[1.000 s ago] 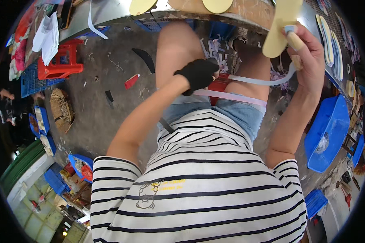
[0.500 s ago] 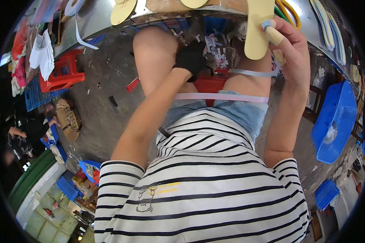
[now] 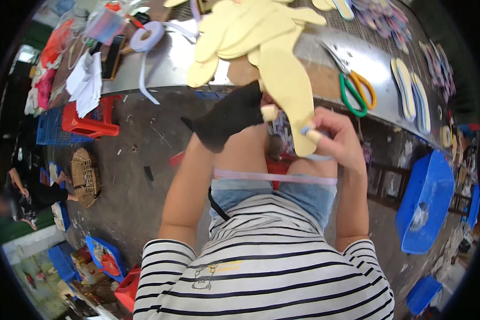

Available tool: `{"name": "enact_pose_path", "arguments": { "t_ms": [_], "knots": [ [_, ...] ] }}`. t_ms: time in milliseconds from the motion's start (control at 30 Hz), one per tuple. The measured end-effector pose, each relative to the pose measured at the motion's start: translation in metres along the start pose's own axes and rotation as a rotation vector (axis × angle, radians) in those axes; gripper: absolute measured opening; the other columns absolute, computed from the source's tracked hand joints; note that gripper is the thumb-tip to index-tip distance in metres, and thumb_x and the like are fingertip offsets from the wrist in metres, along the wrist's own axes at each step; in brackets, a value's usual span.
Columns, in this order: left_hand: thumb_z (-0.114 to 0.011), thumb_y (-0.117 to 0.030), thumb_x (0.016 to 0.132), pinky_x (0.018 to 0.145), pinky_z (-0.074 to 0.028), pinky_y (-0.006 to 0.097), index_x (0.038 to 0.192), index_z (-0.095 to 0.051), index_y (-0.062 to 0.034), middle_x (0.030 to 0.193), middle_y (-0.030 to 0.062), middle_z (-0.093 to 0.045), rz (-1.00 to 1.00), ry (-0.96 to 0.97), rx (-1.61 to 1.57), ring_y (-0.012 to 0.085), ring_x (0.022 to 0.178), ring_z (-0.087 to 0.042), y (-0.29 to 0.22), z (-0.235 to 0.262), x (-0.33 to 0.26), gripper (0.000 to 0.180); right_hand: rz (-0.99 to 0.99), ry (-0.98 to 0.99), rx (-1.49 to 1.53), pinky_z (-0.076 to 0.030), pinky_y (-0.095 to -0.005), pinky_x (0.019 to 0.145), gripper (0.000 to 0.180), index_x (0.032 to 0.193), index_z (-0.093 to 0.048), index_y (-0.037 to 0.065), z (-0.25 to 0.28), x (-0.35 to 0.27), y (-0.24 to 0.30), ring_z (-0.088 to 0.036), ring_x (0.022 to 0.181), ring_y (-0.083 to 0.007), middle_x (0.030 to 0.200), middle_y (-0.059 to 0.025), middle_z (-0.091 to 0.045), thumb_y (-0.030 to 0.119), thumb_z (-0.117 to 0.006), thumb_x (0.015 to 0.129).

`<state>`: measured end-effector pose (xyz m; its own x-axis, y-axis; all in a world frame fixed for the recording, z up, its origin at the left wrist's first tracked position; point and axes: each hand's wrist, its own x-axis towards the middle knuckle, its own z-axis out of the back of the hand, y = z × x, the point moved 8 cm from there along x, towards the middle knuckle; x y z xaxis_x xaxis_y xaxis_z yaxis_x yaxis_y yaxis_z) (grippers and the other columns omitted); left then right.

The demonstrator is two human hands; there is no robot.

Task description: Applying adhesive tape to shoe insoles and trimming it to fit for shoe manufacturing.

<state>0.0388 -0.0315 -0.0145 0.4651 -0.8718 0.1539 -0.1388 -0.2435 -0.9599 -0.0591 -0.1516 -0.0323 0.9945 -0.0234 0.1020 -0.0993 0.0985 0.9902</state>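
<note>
The right hand (image 3: 340, 140) is closed on the lower end of a pale yellow foam sole (image 3: 287, 85), pinched between thumb and fingers, a taped fingertip pressed to its edge. The sole is held upright in front of the knees, its upper end reaching up to the bench edge. The left hand (image 3: 234, 113), covered by a black glove with one bare taped fingertip showing, is laid against the sole's left edge; whether it is actually clamped there cannot be told. A pale strip of tape (image 3: 274, 176) is stretched across the lap below both hands; whether the right hand also holds its end cannot be told.

Behind the hands, a heap of yellow soles (image 3: 240, 29) is piled on the metal bench (image 3: 165, 66) — at least five, overlapped too closely for an exact count. One roll of white tape (image 3: 146, 36) is seen at the left with a loose end hanging over the edge, and one pair of scissors (image 3: 354, 88) with green and orange handles at the right. Two white-edged soles (image 3: 408, 93) lie side by side further right. One red stool (image 3: 88, 122) and two blue tubs (image 3: 426, 205) are seen on the floor.

A likely risk, judged from the grip — the sole is held only at its end, so it could bend or slip, and the stretched strip could twist or stick in the wrong place.
</note>
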Motion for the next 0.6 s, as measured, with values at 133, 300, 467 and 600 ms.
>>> {"name": "enact_pose_path", "arguments": {
  "t_ms": [133, 300, 467, 600],
  "knots": [
    [-0.064, -0.013, 0.082, 0.074, -0.047, 0.026, 0.107, -0.059, -0.0009, 0.096, 0.002, -0.063, 0.046, -0.408, -0.191, 0.0107, 0.086, -0.058, 0.006, 0.026, 0.003, 0.028, 0.031, 0.137, -0.269, -0.041, -0.0213, 0.066, 0.008, 0.077, -0.058, -0.001, -0.023, 0.005, 0.029, -0.052, 0.072, -0.0113, 0.081, -0.0042, -0.057, 0.004, -0.06, 0.072],
    [-0.063, -0.009, 0.082, 0.07, -0.046, 0.024, 0.102, -0.062, -0.001, 0.09, 0.0024, -0.064, -0.135, -0.537, -0.013, 0.0091, 0.082, -0.058, -0.027, 0.017, -0.019, 0.022, -0.056, -0.493, 0.236, -0.041, -0.0161, 0.061, 0.016, 0.097, -0.062, 0.0, 0.029, -0.01, 0.035, -0.057, 0.072, -0.006, 0.086, -0.0038, -0.065, 0.003, -0.058, 0.082],
    [-0.062, -0.006, 0.082, 0.064, -0.045, 0.022, 0.098, -0.062, -0.001, 0.084, 0.0015, -0.064, -0.111, -0.578, 0.051, 0.0064, 0.075, -0.057, -0.039, 0.004, -0.027, 0.017, 0.087, -0.451, 0.271, -0.047, -0.0184, 0.064, 0.016, 0.098, -0.061, -0.003, -0.005, 0.008, 0.074, -0.06, 0.072, -0.0063, 0.084, -0.004, -0.065, 0.002, -0.059, 0.083],
    [-0.063, -0.004, 0.081, 0.065, -0.046, 0.022, 0.098, -0.062, -0.0006, 0.084, 0.0019, -0.064, -0.141, -0.586, 0.045, 0.0069, 0.075, -0.057, -0.041, 0.002, -0.031, 0.018, 0.062, -0.49, 0.253, -0.035, -0.014, 0.052, 0.015, 0.096, -0.06, 0.0, -0.003, 0.008, 0.075, -0.051, 0.06, -0.0018, 0.084, -0.0014, -0.063, 0.007, -0.062, 0.082]
  ]
}}
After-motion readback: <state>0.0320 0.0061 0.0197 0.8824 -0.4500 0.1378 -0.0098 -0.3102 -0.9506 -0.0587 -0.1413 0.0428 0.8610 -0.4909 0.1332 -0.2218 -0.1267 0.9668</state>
